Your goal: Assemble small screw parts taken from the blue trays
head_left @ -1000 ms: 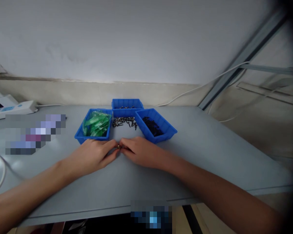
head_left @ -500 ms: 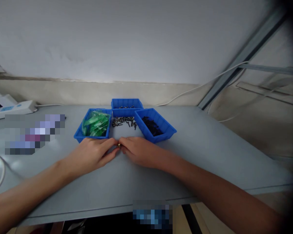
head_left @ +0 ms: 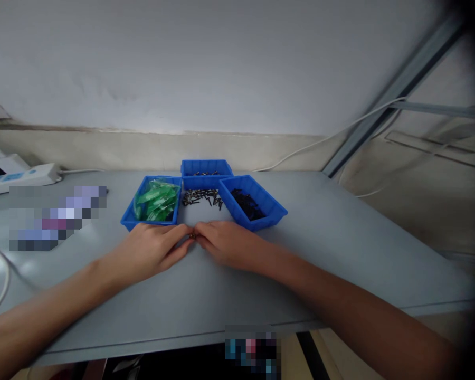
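Between the fingertips of my two hands is a small brass-coloured metal part point(head_left: 192, 236), too small and covered to name its kind. My left hand point(head_left: 154, 245) pinches it from the left with thumb and forefinger. From the right, my right hand point(head_left: 221, 243) has its fingers closed at the same part. Just beyond the hands lies a loose pile of dark screws point(head_left: 201, 197). A blue bin point(head_left: 125, 221) with green plastic bags point(head_left: 157, 201) stands behind my left hand. Behind my right hand is another blue bin point(head_left: 275, 214) holding small black pieces point(head_left: 248, 205).
A third blue bin point(head_left: 206, 182) with small metal parts stands at the back by the wall. At left are a power strip point(head_left: 39, 174), a blurred-out object point(head_left: 59, 216) and a white cable point(head_left: 6, 279). A metal frame post point(head_left: 364, 121) rises at right.
Both hands stay together in nearly the same place. The brass-coloured part between the fingertips shows less now, with the right fingers slightly shifted over it.
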`<action>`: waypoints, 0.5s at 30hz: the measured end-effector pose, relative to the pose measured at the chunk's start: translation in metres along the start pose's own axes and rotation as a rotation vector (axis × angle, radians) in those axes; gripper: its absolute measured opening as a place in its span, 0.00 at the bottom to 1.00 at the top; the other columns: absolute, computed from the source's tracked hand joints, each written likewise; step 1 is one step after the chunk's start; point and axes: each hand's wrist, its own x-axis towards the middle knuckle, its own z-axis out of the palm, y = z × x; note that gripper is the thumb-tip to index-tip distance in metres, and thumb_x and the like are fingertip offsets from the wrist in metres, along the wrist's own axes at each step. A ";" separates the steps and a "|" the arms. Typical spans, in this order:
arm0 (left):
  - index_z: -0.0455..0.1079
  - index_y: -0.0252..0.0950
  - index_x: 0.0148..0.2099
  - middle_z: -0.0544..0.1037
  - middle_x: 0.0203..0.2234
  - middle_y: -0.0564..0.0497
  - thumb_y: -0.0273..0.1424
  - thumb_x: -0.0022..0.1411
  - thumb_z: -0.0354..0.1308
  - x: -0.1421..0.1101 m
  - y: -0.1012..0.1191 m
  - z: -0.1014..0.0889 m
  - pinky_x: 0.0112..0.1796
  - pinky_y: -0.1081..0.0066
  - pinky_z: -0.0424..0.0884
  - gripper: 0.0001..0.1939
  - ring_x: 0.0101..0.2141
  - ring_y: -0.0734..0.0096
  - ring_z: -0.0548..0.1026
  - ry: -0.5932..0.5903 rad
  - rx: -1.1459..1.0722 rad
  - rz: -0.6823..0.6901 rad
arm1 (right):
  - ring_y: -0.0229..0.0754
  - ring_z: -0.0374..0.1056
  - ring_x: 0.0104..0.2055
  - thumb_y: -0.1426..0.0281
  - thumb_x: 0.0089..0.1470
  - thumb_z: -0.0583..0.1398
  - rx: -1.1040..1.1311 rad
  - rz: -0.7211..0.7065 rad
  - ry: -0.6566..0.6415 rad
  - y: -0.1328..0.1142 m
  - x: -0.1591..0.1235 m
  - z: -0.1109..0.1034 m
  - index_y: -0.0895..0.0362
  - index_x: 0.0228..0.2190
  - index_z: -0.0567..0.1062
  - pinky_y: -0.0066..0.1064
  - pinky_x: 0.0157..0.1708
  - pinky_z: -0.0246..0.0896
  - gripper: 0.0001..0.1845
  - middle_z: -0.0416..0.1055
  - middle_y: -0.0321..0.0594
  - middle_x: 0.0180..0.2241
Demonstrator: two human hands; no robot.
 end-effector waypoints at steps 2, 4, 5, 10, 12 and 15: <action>0.64 0.36 0.40 0.73 0.22 0.54 0.35 0.64 0.43 0.000 0.000 0.000 0.24 0.74 0.64 0.12 0.24 0.72 0.73 -0.009 0.012 -0.013 | 0.36 0.62 0.28 0.72 0.58 0.48 -0.003 0.014 0.012 -0.001 0.000 -0.001 0.58 0.29 0.63 0.28 0.28 0.52 0.07 0.68 0.38 0.28; 0.64 0.36 0.39 0.73 0.22 0.54 0.35 0.64 0.43 0.001 0.000 0.000 0.23 0.74 0.63 0.11 0.23 0.72 0.73 -0.029 0.027 -0.035 | 0.35 0.61 0.26 0.72 0.58 0.48 -0.006 0.035 0.016 -0.002 0.000 -0.003 0.58 0.28 0.63 0.28 0.26 0.50 0.08 0.67 0.36 0.26; 0.64 0.36 0.38 0.73 0.22 0.54 0.35 0.63 0.43 0.001 0.000 0.000 0.22 0.74 0.62 0.11 0.23 0.71 0.72 -0.046 0.032 -0.044 | 0.35 0.61 0.26 0.72 0.57 0.48 -0.009 0.047 0.015 -0.003 0.000 -0.004 0.58 0.28 0.63 0.28 0.26 0.49 0.07 0.67 0.36 0.26; 0.63 0.36 0.35 0.73 0.20 0.53 0.36 0.63 0.42 0.002 0.002 0.001 0.21 0.73 0.60 0.13 0.22 0.67 0.73 -0.152 0.095 -0.069 | 0.35 0.60 0.26 0.71 0.56 0.50 -0.016 0.064 0.015 -0.004 0.000 -0.008 0.57 0.28 0.63 0.28 0.25 0.45 0.06 0.66 0.34 0.24; 0.63 0.36 0.35 0.73 0.21 0.53 0.36 0.63 0.41 0.002 0.002 0.002 0.21 0.73 0.60 0.13 0.23 0.66 0.73 -0.187 0.102 -0.072 | 0.35 0.59 0.25 0.71 0.57 0.50 -0.010 0.061 0.020 -0.006 0.000 -0.009 0.57 0.27 0.64 0.28 0.25 0.44 0.07 0.65 0.34 0.23; 0.63 0.37 0.36 0.74 0.23 0.52 0.37 0.64 0.41 0.002 0.001 0.004 0.22 0.72 0.61 0.13 0.24 0.66 0.74 -0.218 0.068 -0.067 | 0.34 0.59 0.25 0.71 0.57 0.50 0.016 0.039 0.021 -0.009 0.000 -0.011 0.58 0.27 0.64 0.27 0.25 0.45 0.07 0.64 0.34 0.23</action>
